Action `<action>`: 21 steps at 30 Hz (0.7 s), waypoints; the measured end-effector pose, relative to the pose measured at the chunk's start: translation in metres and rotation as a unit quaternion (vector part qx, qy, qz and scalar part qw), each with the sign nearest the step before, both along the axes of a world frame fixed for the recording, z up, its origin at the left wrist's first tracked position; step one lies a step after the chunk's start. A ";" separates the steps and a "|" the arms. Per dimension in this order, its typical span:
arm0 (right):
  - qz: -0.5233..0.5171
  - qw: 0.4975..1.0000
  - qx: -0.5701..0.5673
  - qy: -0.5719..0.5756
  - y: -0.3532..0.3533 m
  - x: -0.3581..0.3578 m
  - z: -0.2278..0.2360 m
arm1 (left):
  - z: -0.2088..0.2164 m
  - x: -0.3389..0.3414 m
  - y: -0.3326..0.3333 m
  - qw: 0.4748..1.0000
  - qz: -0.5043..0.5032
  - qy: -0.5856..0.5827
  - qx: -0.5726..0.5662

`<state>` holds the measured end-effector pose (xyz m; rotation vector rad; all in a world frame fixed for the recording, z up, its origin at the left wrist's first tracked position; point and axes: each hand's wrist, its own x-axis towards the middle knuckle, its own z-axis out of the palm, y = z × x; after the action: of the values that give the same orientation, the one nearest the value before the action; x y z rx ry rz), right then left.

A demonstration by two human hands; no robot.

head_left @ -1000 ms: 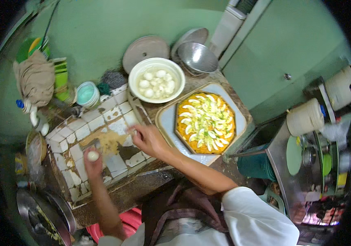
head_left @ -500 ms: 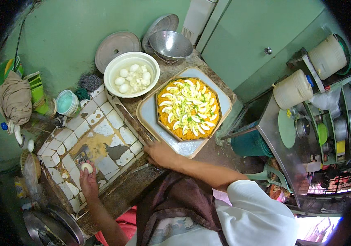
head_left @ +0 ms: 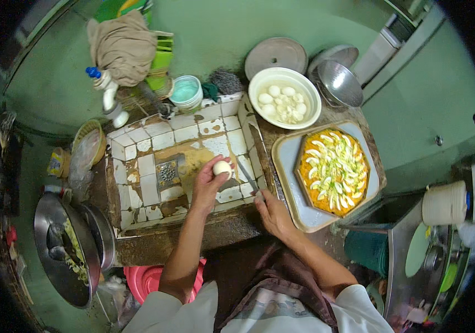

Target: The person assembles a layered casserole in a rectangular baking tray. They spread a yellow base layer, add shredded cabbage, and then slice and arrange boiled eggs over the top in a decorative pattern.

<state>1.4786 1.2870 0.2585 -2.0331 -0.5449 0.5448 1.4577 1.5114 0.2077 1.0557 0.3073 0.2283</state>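
Note:
My left hand is closed around a peeled boiled egg, held over the tiled sink. Closed on the handle of a knife, my right hand is at the sink's right front edge. The blade points up and left toward the egg, a small gap apart. To the right, an octagonal dish of orange food topped with egg slices and chopped greens rests on a grey-blue tray. A white bowl behind the sink holds several eggs in cloudy water.
The tiled sink has a drain grate in it. Behind it are a blue-handled tap, a stack of plastic tubs and a metal bowl. A large wok stands at lower left, above the floor near a pink basin.
The view has turned left. My left hand has brought the egg up and closer to my right hand. My right hand has come away from the tray's edge with the knife raised toward the egg.

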 end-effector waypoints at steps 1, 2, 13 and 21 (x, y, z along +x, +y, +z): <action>0.005 1.000 -0.002 -0.021 0.007 -0.003 0.003 | 0.004 0.003 -0.003 1.000 -0.006 -0.003 -0.008; 0.011 0.999 0.009 -0.040 0.013 -0.006 0.005 | 0.008 0.005 -0.005 1.000 0.004 -0.012 -0.013; 0.031 0.995 -0.045 -0.083 0.026 -0.012 0.004 | 0.021 0.002 -0.014 0.998 0.014 -0.044 -0.037; 0.009 0.987 -0.062 -0.150 0.034 -0.006 -0.030 | 0.015 0.000 -0.034 0.994 0.018 -0.025 -0.103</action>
<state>1.4728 1.3209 0.2282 -2.2469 -0.7245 0.2888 1.4580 1.4777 0.2229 0.8394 0.2975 0.2502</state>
